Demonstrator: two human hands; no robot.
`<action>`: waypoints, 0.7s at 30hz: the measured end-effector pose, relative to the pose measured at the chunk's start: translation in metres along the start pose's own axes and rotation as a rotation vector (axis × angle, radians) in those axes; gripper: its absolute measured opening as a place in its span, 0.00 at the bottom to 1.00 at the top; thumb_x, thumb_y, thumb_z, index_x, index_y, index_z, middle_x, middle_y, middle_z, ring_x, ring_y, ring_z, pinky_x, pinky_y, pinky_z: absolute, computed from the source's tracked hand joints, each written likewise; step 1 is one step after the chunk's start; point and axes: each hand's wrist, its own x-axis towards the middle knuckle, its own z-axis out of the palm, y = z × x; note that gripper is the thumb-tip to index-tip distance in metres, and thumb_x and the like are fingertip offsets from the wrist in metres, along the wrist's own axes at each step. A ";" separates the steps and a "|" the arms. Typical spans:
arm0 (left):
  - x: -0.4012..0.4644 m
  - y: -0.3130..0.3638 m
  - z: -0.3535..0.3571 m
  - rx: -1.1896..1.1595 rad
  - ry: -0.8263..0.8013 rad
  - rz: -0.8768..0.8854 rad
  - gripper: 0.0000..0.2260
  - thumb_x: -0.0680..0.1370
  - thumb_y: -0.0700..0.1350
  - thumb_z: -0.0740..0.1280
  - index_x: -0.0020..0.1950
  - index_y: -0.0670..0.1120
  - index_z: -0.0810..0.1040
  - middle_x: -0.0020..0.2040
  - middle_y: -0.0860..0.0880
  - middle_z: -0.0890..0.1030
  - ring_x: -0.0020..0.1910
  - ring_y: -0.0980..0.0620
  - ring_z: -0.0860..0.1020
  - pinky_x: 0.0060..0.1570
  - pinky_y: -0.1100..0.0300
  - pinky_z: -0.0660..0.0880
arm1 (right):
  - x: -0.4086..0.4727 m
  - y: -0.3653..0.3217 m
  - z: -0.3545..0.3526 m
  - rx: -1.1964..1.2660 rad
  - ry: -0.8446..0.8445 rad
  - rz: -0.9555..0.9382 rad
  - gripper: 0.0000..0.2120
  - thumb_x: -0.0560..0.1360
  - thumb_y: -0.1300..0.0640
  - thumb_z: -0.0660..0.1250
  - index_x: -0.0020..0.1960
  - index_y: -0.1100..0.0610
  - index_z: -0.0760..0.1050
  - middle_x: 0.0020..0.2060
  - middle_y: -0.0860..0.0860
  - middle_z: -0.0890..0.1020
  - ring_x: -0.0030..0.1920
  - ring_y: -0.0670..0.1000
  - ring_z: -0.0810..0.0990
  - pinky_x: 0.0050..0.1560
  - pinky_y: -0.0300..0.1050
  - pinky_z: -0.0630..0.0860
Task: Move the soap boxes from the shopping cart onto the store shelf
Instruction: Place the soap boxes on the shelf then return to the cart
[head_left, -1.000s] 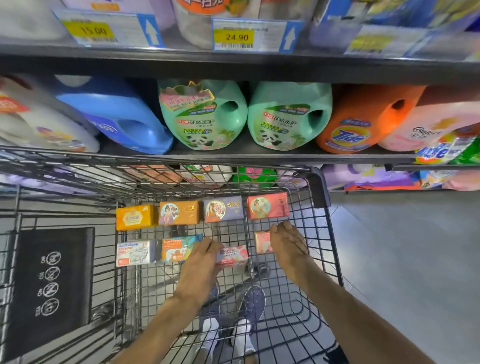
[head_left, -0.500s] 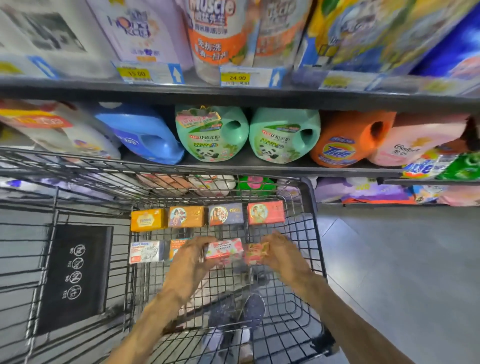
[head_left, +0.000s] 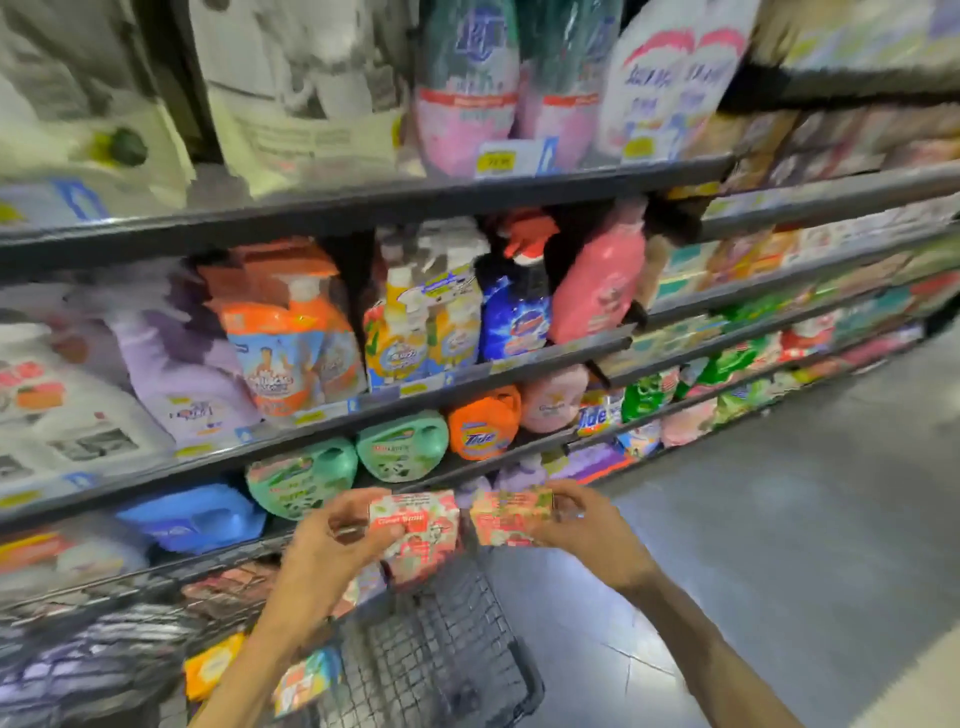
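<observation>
My left hand (head_left: 332, 545) grips a pink and white soap box (head_left: 421, 525), held up above the wire shopping cart (head_left: 441, 649). My right hand (head_left: 587, 525) grips a second pink soap box (head_left: 506, 514) just to the right of the first. Both boxes hover in front of the lower store shelf (head_left: 363, 410). More soap boxes stay in the cart, among them a yellow one (head_left: 213, 667) and a blue one (head_left: 306, 680). The picture is blurred by motion.
Shelves full of detergent jugs and refill bags rise ahead: green jugs (head_left: 400, 441), an orange Tide jug (head_left: 483, 423), a blue jug (head_left: 192, 517). Shelves further right (head_left: 779, 275) carry small boxed goods. Grey floor (head_left: 779, 519) opens to the right of the cart.
Both hands lifted their soap boxes out of the cart and up in front of the shelves. The view swung upward and to the right.
</observation>
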 end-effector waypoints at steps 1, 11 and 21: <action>0.003 0.027 0.008 0.003 -0.031 0.042 0.17 0.67 0.47 0.80 0.55 0.52 0.84 0.50 0.51 0.87 0.49 0.53 0.84 0.49 0.62 0.80 | -0.013 -0.014 -0.019 0.013 0.041 -0.029 0.17 0.71 0.72 0.74 0.57 0.62 0.78 0.46 0.55 0.85 0.43 0.43 0.83 0.43 0.37 0.80; 0.014 0.229 0.154 0.051 -0.339 0.394 0.15 0.71 0.36 0.77 0.55 0.50 0.83 0.46 0.56 0.87 0.45 0.61 0.83 0.46 0.70 0.77 | -0.147 -0.084 -0.206 0.136 0.478 -0.233 0.17 0.67 0.58 0.78 0.55 0.56 0.82 0.47 0.55 0.87 0.45 0.48 0.85 0.44 0.40 0.82; -0.015 0.345 0.383 -0.028 -0.570 0.606 0.19 0.68 0.47 0.77 0.57 0.48 0.83 0.52 0.52 0.87 0.51 0.56 0.84 0.49 0.66 0.79 | -0.262 -0.080 -0.413 0.128 0.733 -0.389 0.14 0.72 0.60 0.75 0.57 0.56 0.82 0.50 0.51 0.87 0.51 0.47 0.85 0.54 0.38 0.80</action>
